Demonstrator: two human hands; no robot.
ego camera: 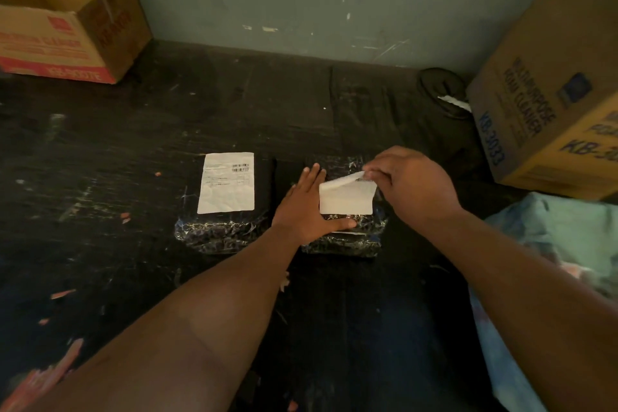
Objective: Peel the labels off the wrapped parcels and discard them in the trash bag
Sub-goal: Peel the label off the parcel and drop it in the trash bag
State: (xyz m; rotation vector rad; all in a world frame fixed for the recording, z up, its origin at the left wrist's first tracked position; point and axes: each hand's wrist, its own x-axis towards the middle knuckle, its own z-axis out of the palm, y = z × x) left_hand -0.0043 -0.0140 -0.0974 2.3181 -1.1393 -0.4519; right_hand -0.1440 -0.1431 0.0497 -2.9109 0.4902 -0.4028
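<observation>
While left hand steadies parcel, right hand pinches label.

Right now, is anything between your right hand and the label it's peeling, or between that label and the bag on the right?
Nothing visible does. The right hand already pinches the lifted top edge of the label, while the left hand presses the parcel flat. The light plastic bag lies to the right across bare dark floor.

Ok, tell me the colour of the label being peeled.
White, on its blank underside; the label shows in the head view.
</observation>
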